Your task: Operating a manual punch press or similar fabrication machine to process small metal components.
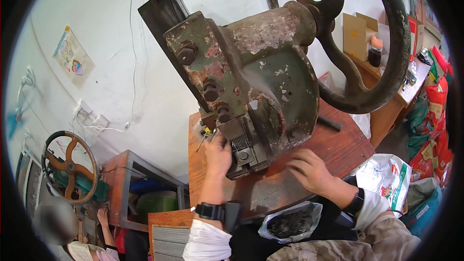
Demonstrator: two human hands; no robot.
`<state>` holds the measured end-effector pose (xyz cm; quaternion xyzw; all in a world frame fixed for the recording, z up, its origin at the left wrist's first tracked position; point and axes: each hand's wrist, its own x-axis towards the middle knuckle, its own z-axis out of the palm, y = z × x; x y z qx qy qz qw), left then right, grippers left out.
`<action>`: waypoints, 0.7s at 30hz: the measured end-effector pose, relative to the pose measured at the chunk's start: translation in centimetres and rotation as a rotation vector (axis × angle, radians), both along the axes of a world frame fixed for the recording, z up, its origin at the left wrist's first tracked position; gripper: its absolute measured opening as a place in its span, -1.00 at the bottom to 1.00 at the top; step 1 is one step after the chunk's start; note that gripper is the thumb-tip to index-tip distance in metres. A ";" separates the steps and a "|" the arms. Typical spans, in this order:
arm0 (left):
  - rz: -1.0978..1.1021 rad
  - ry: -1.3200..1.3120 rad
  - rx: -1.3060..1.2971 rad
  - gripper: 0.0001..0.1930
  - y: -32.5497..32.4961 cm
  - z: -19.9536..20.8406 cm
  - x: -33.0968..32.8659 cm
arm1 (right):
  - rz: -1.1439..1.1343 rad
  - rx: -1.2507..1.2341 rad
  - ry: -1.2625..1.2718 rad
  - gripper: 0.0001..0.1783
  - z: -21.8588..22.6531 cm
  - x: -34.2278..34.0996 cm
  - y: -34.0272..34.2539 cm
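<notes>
A worn green cast-iron hand press stands on a reddish wooden bench. My left hand reaches to the left side of its die block, with fingers bent together; their tips are partly hidden, and I cannot make out what they pinch. Just beyond those fingers, a thin metal rod and a small yellow piece show at the press. To the right of the die, my right hand hovers over the bench, fingers loosely apart and slightly blurred, holding nothing visible.
The press's big handwheel curves overhead at right. In front of me sits an open bag of dark small pieces. A white sack lies to the right. Another person's hand is at lower left, below a second handwheel.
</notes>
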<state>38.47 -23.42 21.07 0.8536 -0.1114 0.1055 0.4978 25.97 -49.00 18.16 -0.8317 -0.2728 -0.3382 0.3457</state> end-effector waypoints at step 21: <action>0.017 -0.159 0.214 -0.59 -0.8 -1.3 -0.6 | -0.120 0.083 0.454 -0.11 4.0 10.0 7.6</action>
